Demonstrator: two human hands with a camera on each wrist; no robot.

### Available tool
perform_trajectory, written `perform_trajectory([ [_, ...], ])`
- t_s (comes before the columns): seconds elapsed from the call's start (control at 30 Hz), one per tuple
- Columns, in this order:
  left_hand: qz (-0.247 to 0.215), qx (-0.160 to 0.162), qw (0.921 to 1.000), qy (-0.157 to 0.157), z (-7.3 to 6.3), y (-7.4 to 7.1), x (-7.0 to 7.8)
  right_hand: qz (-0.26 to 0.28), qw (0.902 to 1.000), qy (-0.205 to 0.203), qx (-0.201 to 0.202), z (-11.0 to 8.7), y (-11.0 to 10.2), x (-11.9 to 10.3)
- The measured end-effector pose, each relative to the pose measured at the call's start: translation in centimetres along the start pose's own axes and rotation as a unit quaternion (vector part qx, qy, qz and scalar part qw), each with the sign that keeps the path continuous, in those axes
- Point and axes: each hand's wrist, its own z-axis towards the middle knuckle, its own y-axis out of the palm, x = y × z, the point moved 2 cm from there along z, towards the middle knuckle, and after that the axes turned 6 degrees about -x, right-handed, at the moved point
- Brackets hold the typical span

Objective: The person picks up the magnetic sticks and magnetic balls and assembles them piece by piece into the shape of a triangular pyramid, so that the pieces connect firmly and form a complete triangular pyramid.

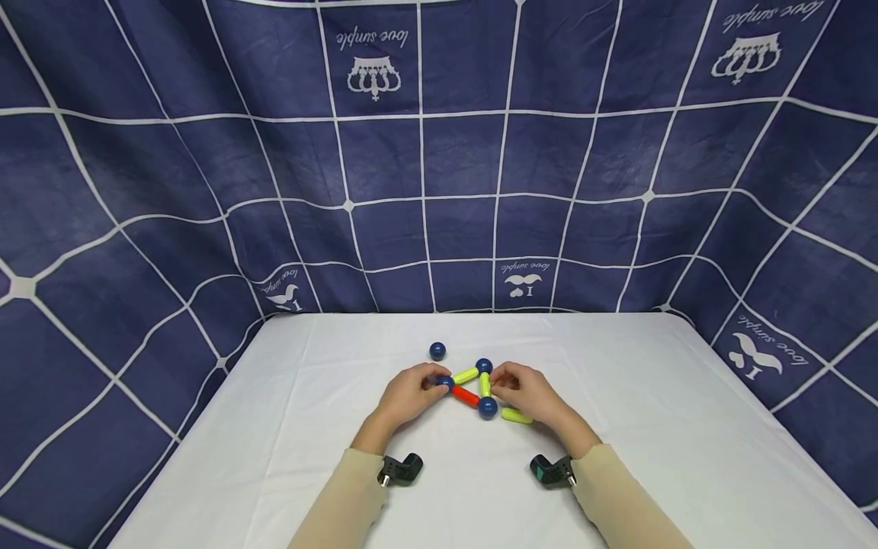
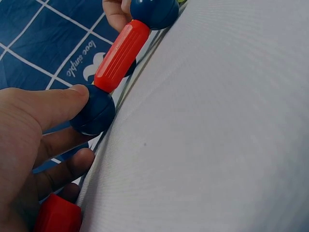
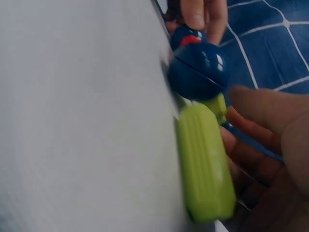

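Note:
A triangle of toy building rods and balls lies on the white table. Its sides are a red rod (image 1: 466, 396) and two yellow-green rods, one at the back (image 1: 466, 376) and one at the right. My left hand (image 1: 410, 394) pinches the left blue ball (image 2: 94, 111) between thumb and fingers. With curled fingers, my right hand (image 1: 528, 390) pinches the right-hand yellow-green rod (image 1: 485, 384). The front blue ball (image 1: 488, 408) and back blue ball (image 1: 484, 366) join the other corners. Under my left palm a second red piece (image 2: 59, 215) shows partly; whether it is held is hidden.
A loose blue ball (image 1: 437, 351) sits behind my left hand. One loose yellow-green rod (image 3: 205, 162) lies on the table beside my right hand. Dark blue checked cloth (image 1: 459, 168) hangs behind and at both sides of the white table (image 1: 329, 396).

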Motion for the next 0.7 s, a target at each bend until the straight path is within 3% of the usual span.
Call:
perform_trajectory([
  [0.2, 0.0, 0.012, 0.9999, 0.008, 0.0, 0.0, 0.0, -0.025, 0.9967, -0.024, -0.074, -0.5, -1.5, 0.6],
  [0.4, 0.0, 0.016, 0.9999, 0.002, 0.0, 0.1, 0.0, -0.028, 0.9854, -0.028, -0.166, -1.1, -2.3, 0.8],
  [0.53, 0.001, 0.016, 0.9999, 0.004, 0.0, 0.0, 0.0, -0.049, 0.9823, -0.025, -0.179, -1.2, -2.2, 1.0],
  [0.7, 0.004, 0.016, 0.9998, 0.01, 0.0, 0.1, 0.0, -0.057, 0.9851, -0.028, -0.16, -1.2, -2.5, 1.2],
])
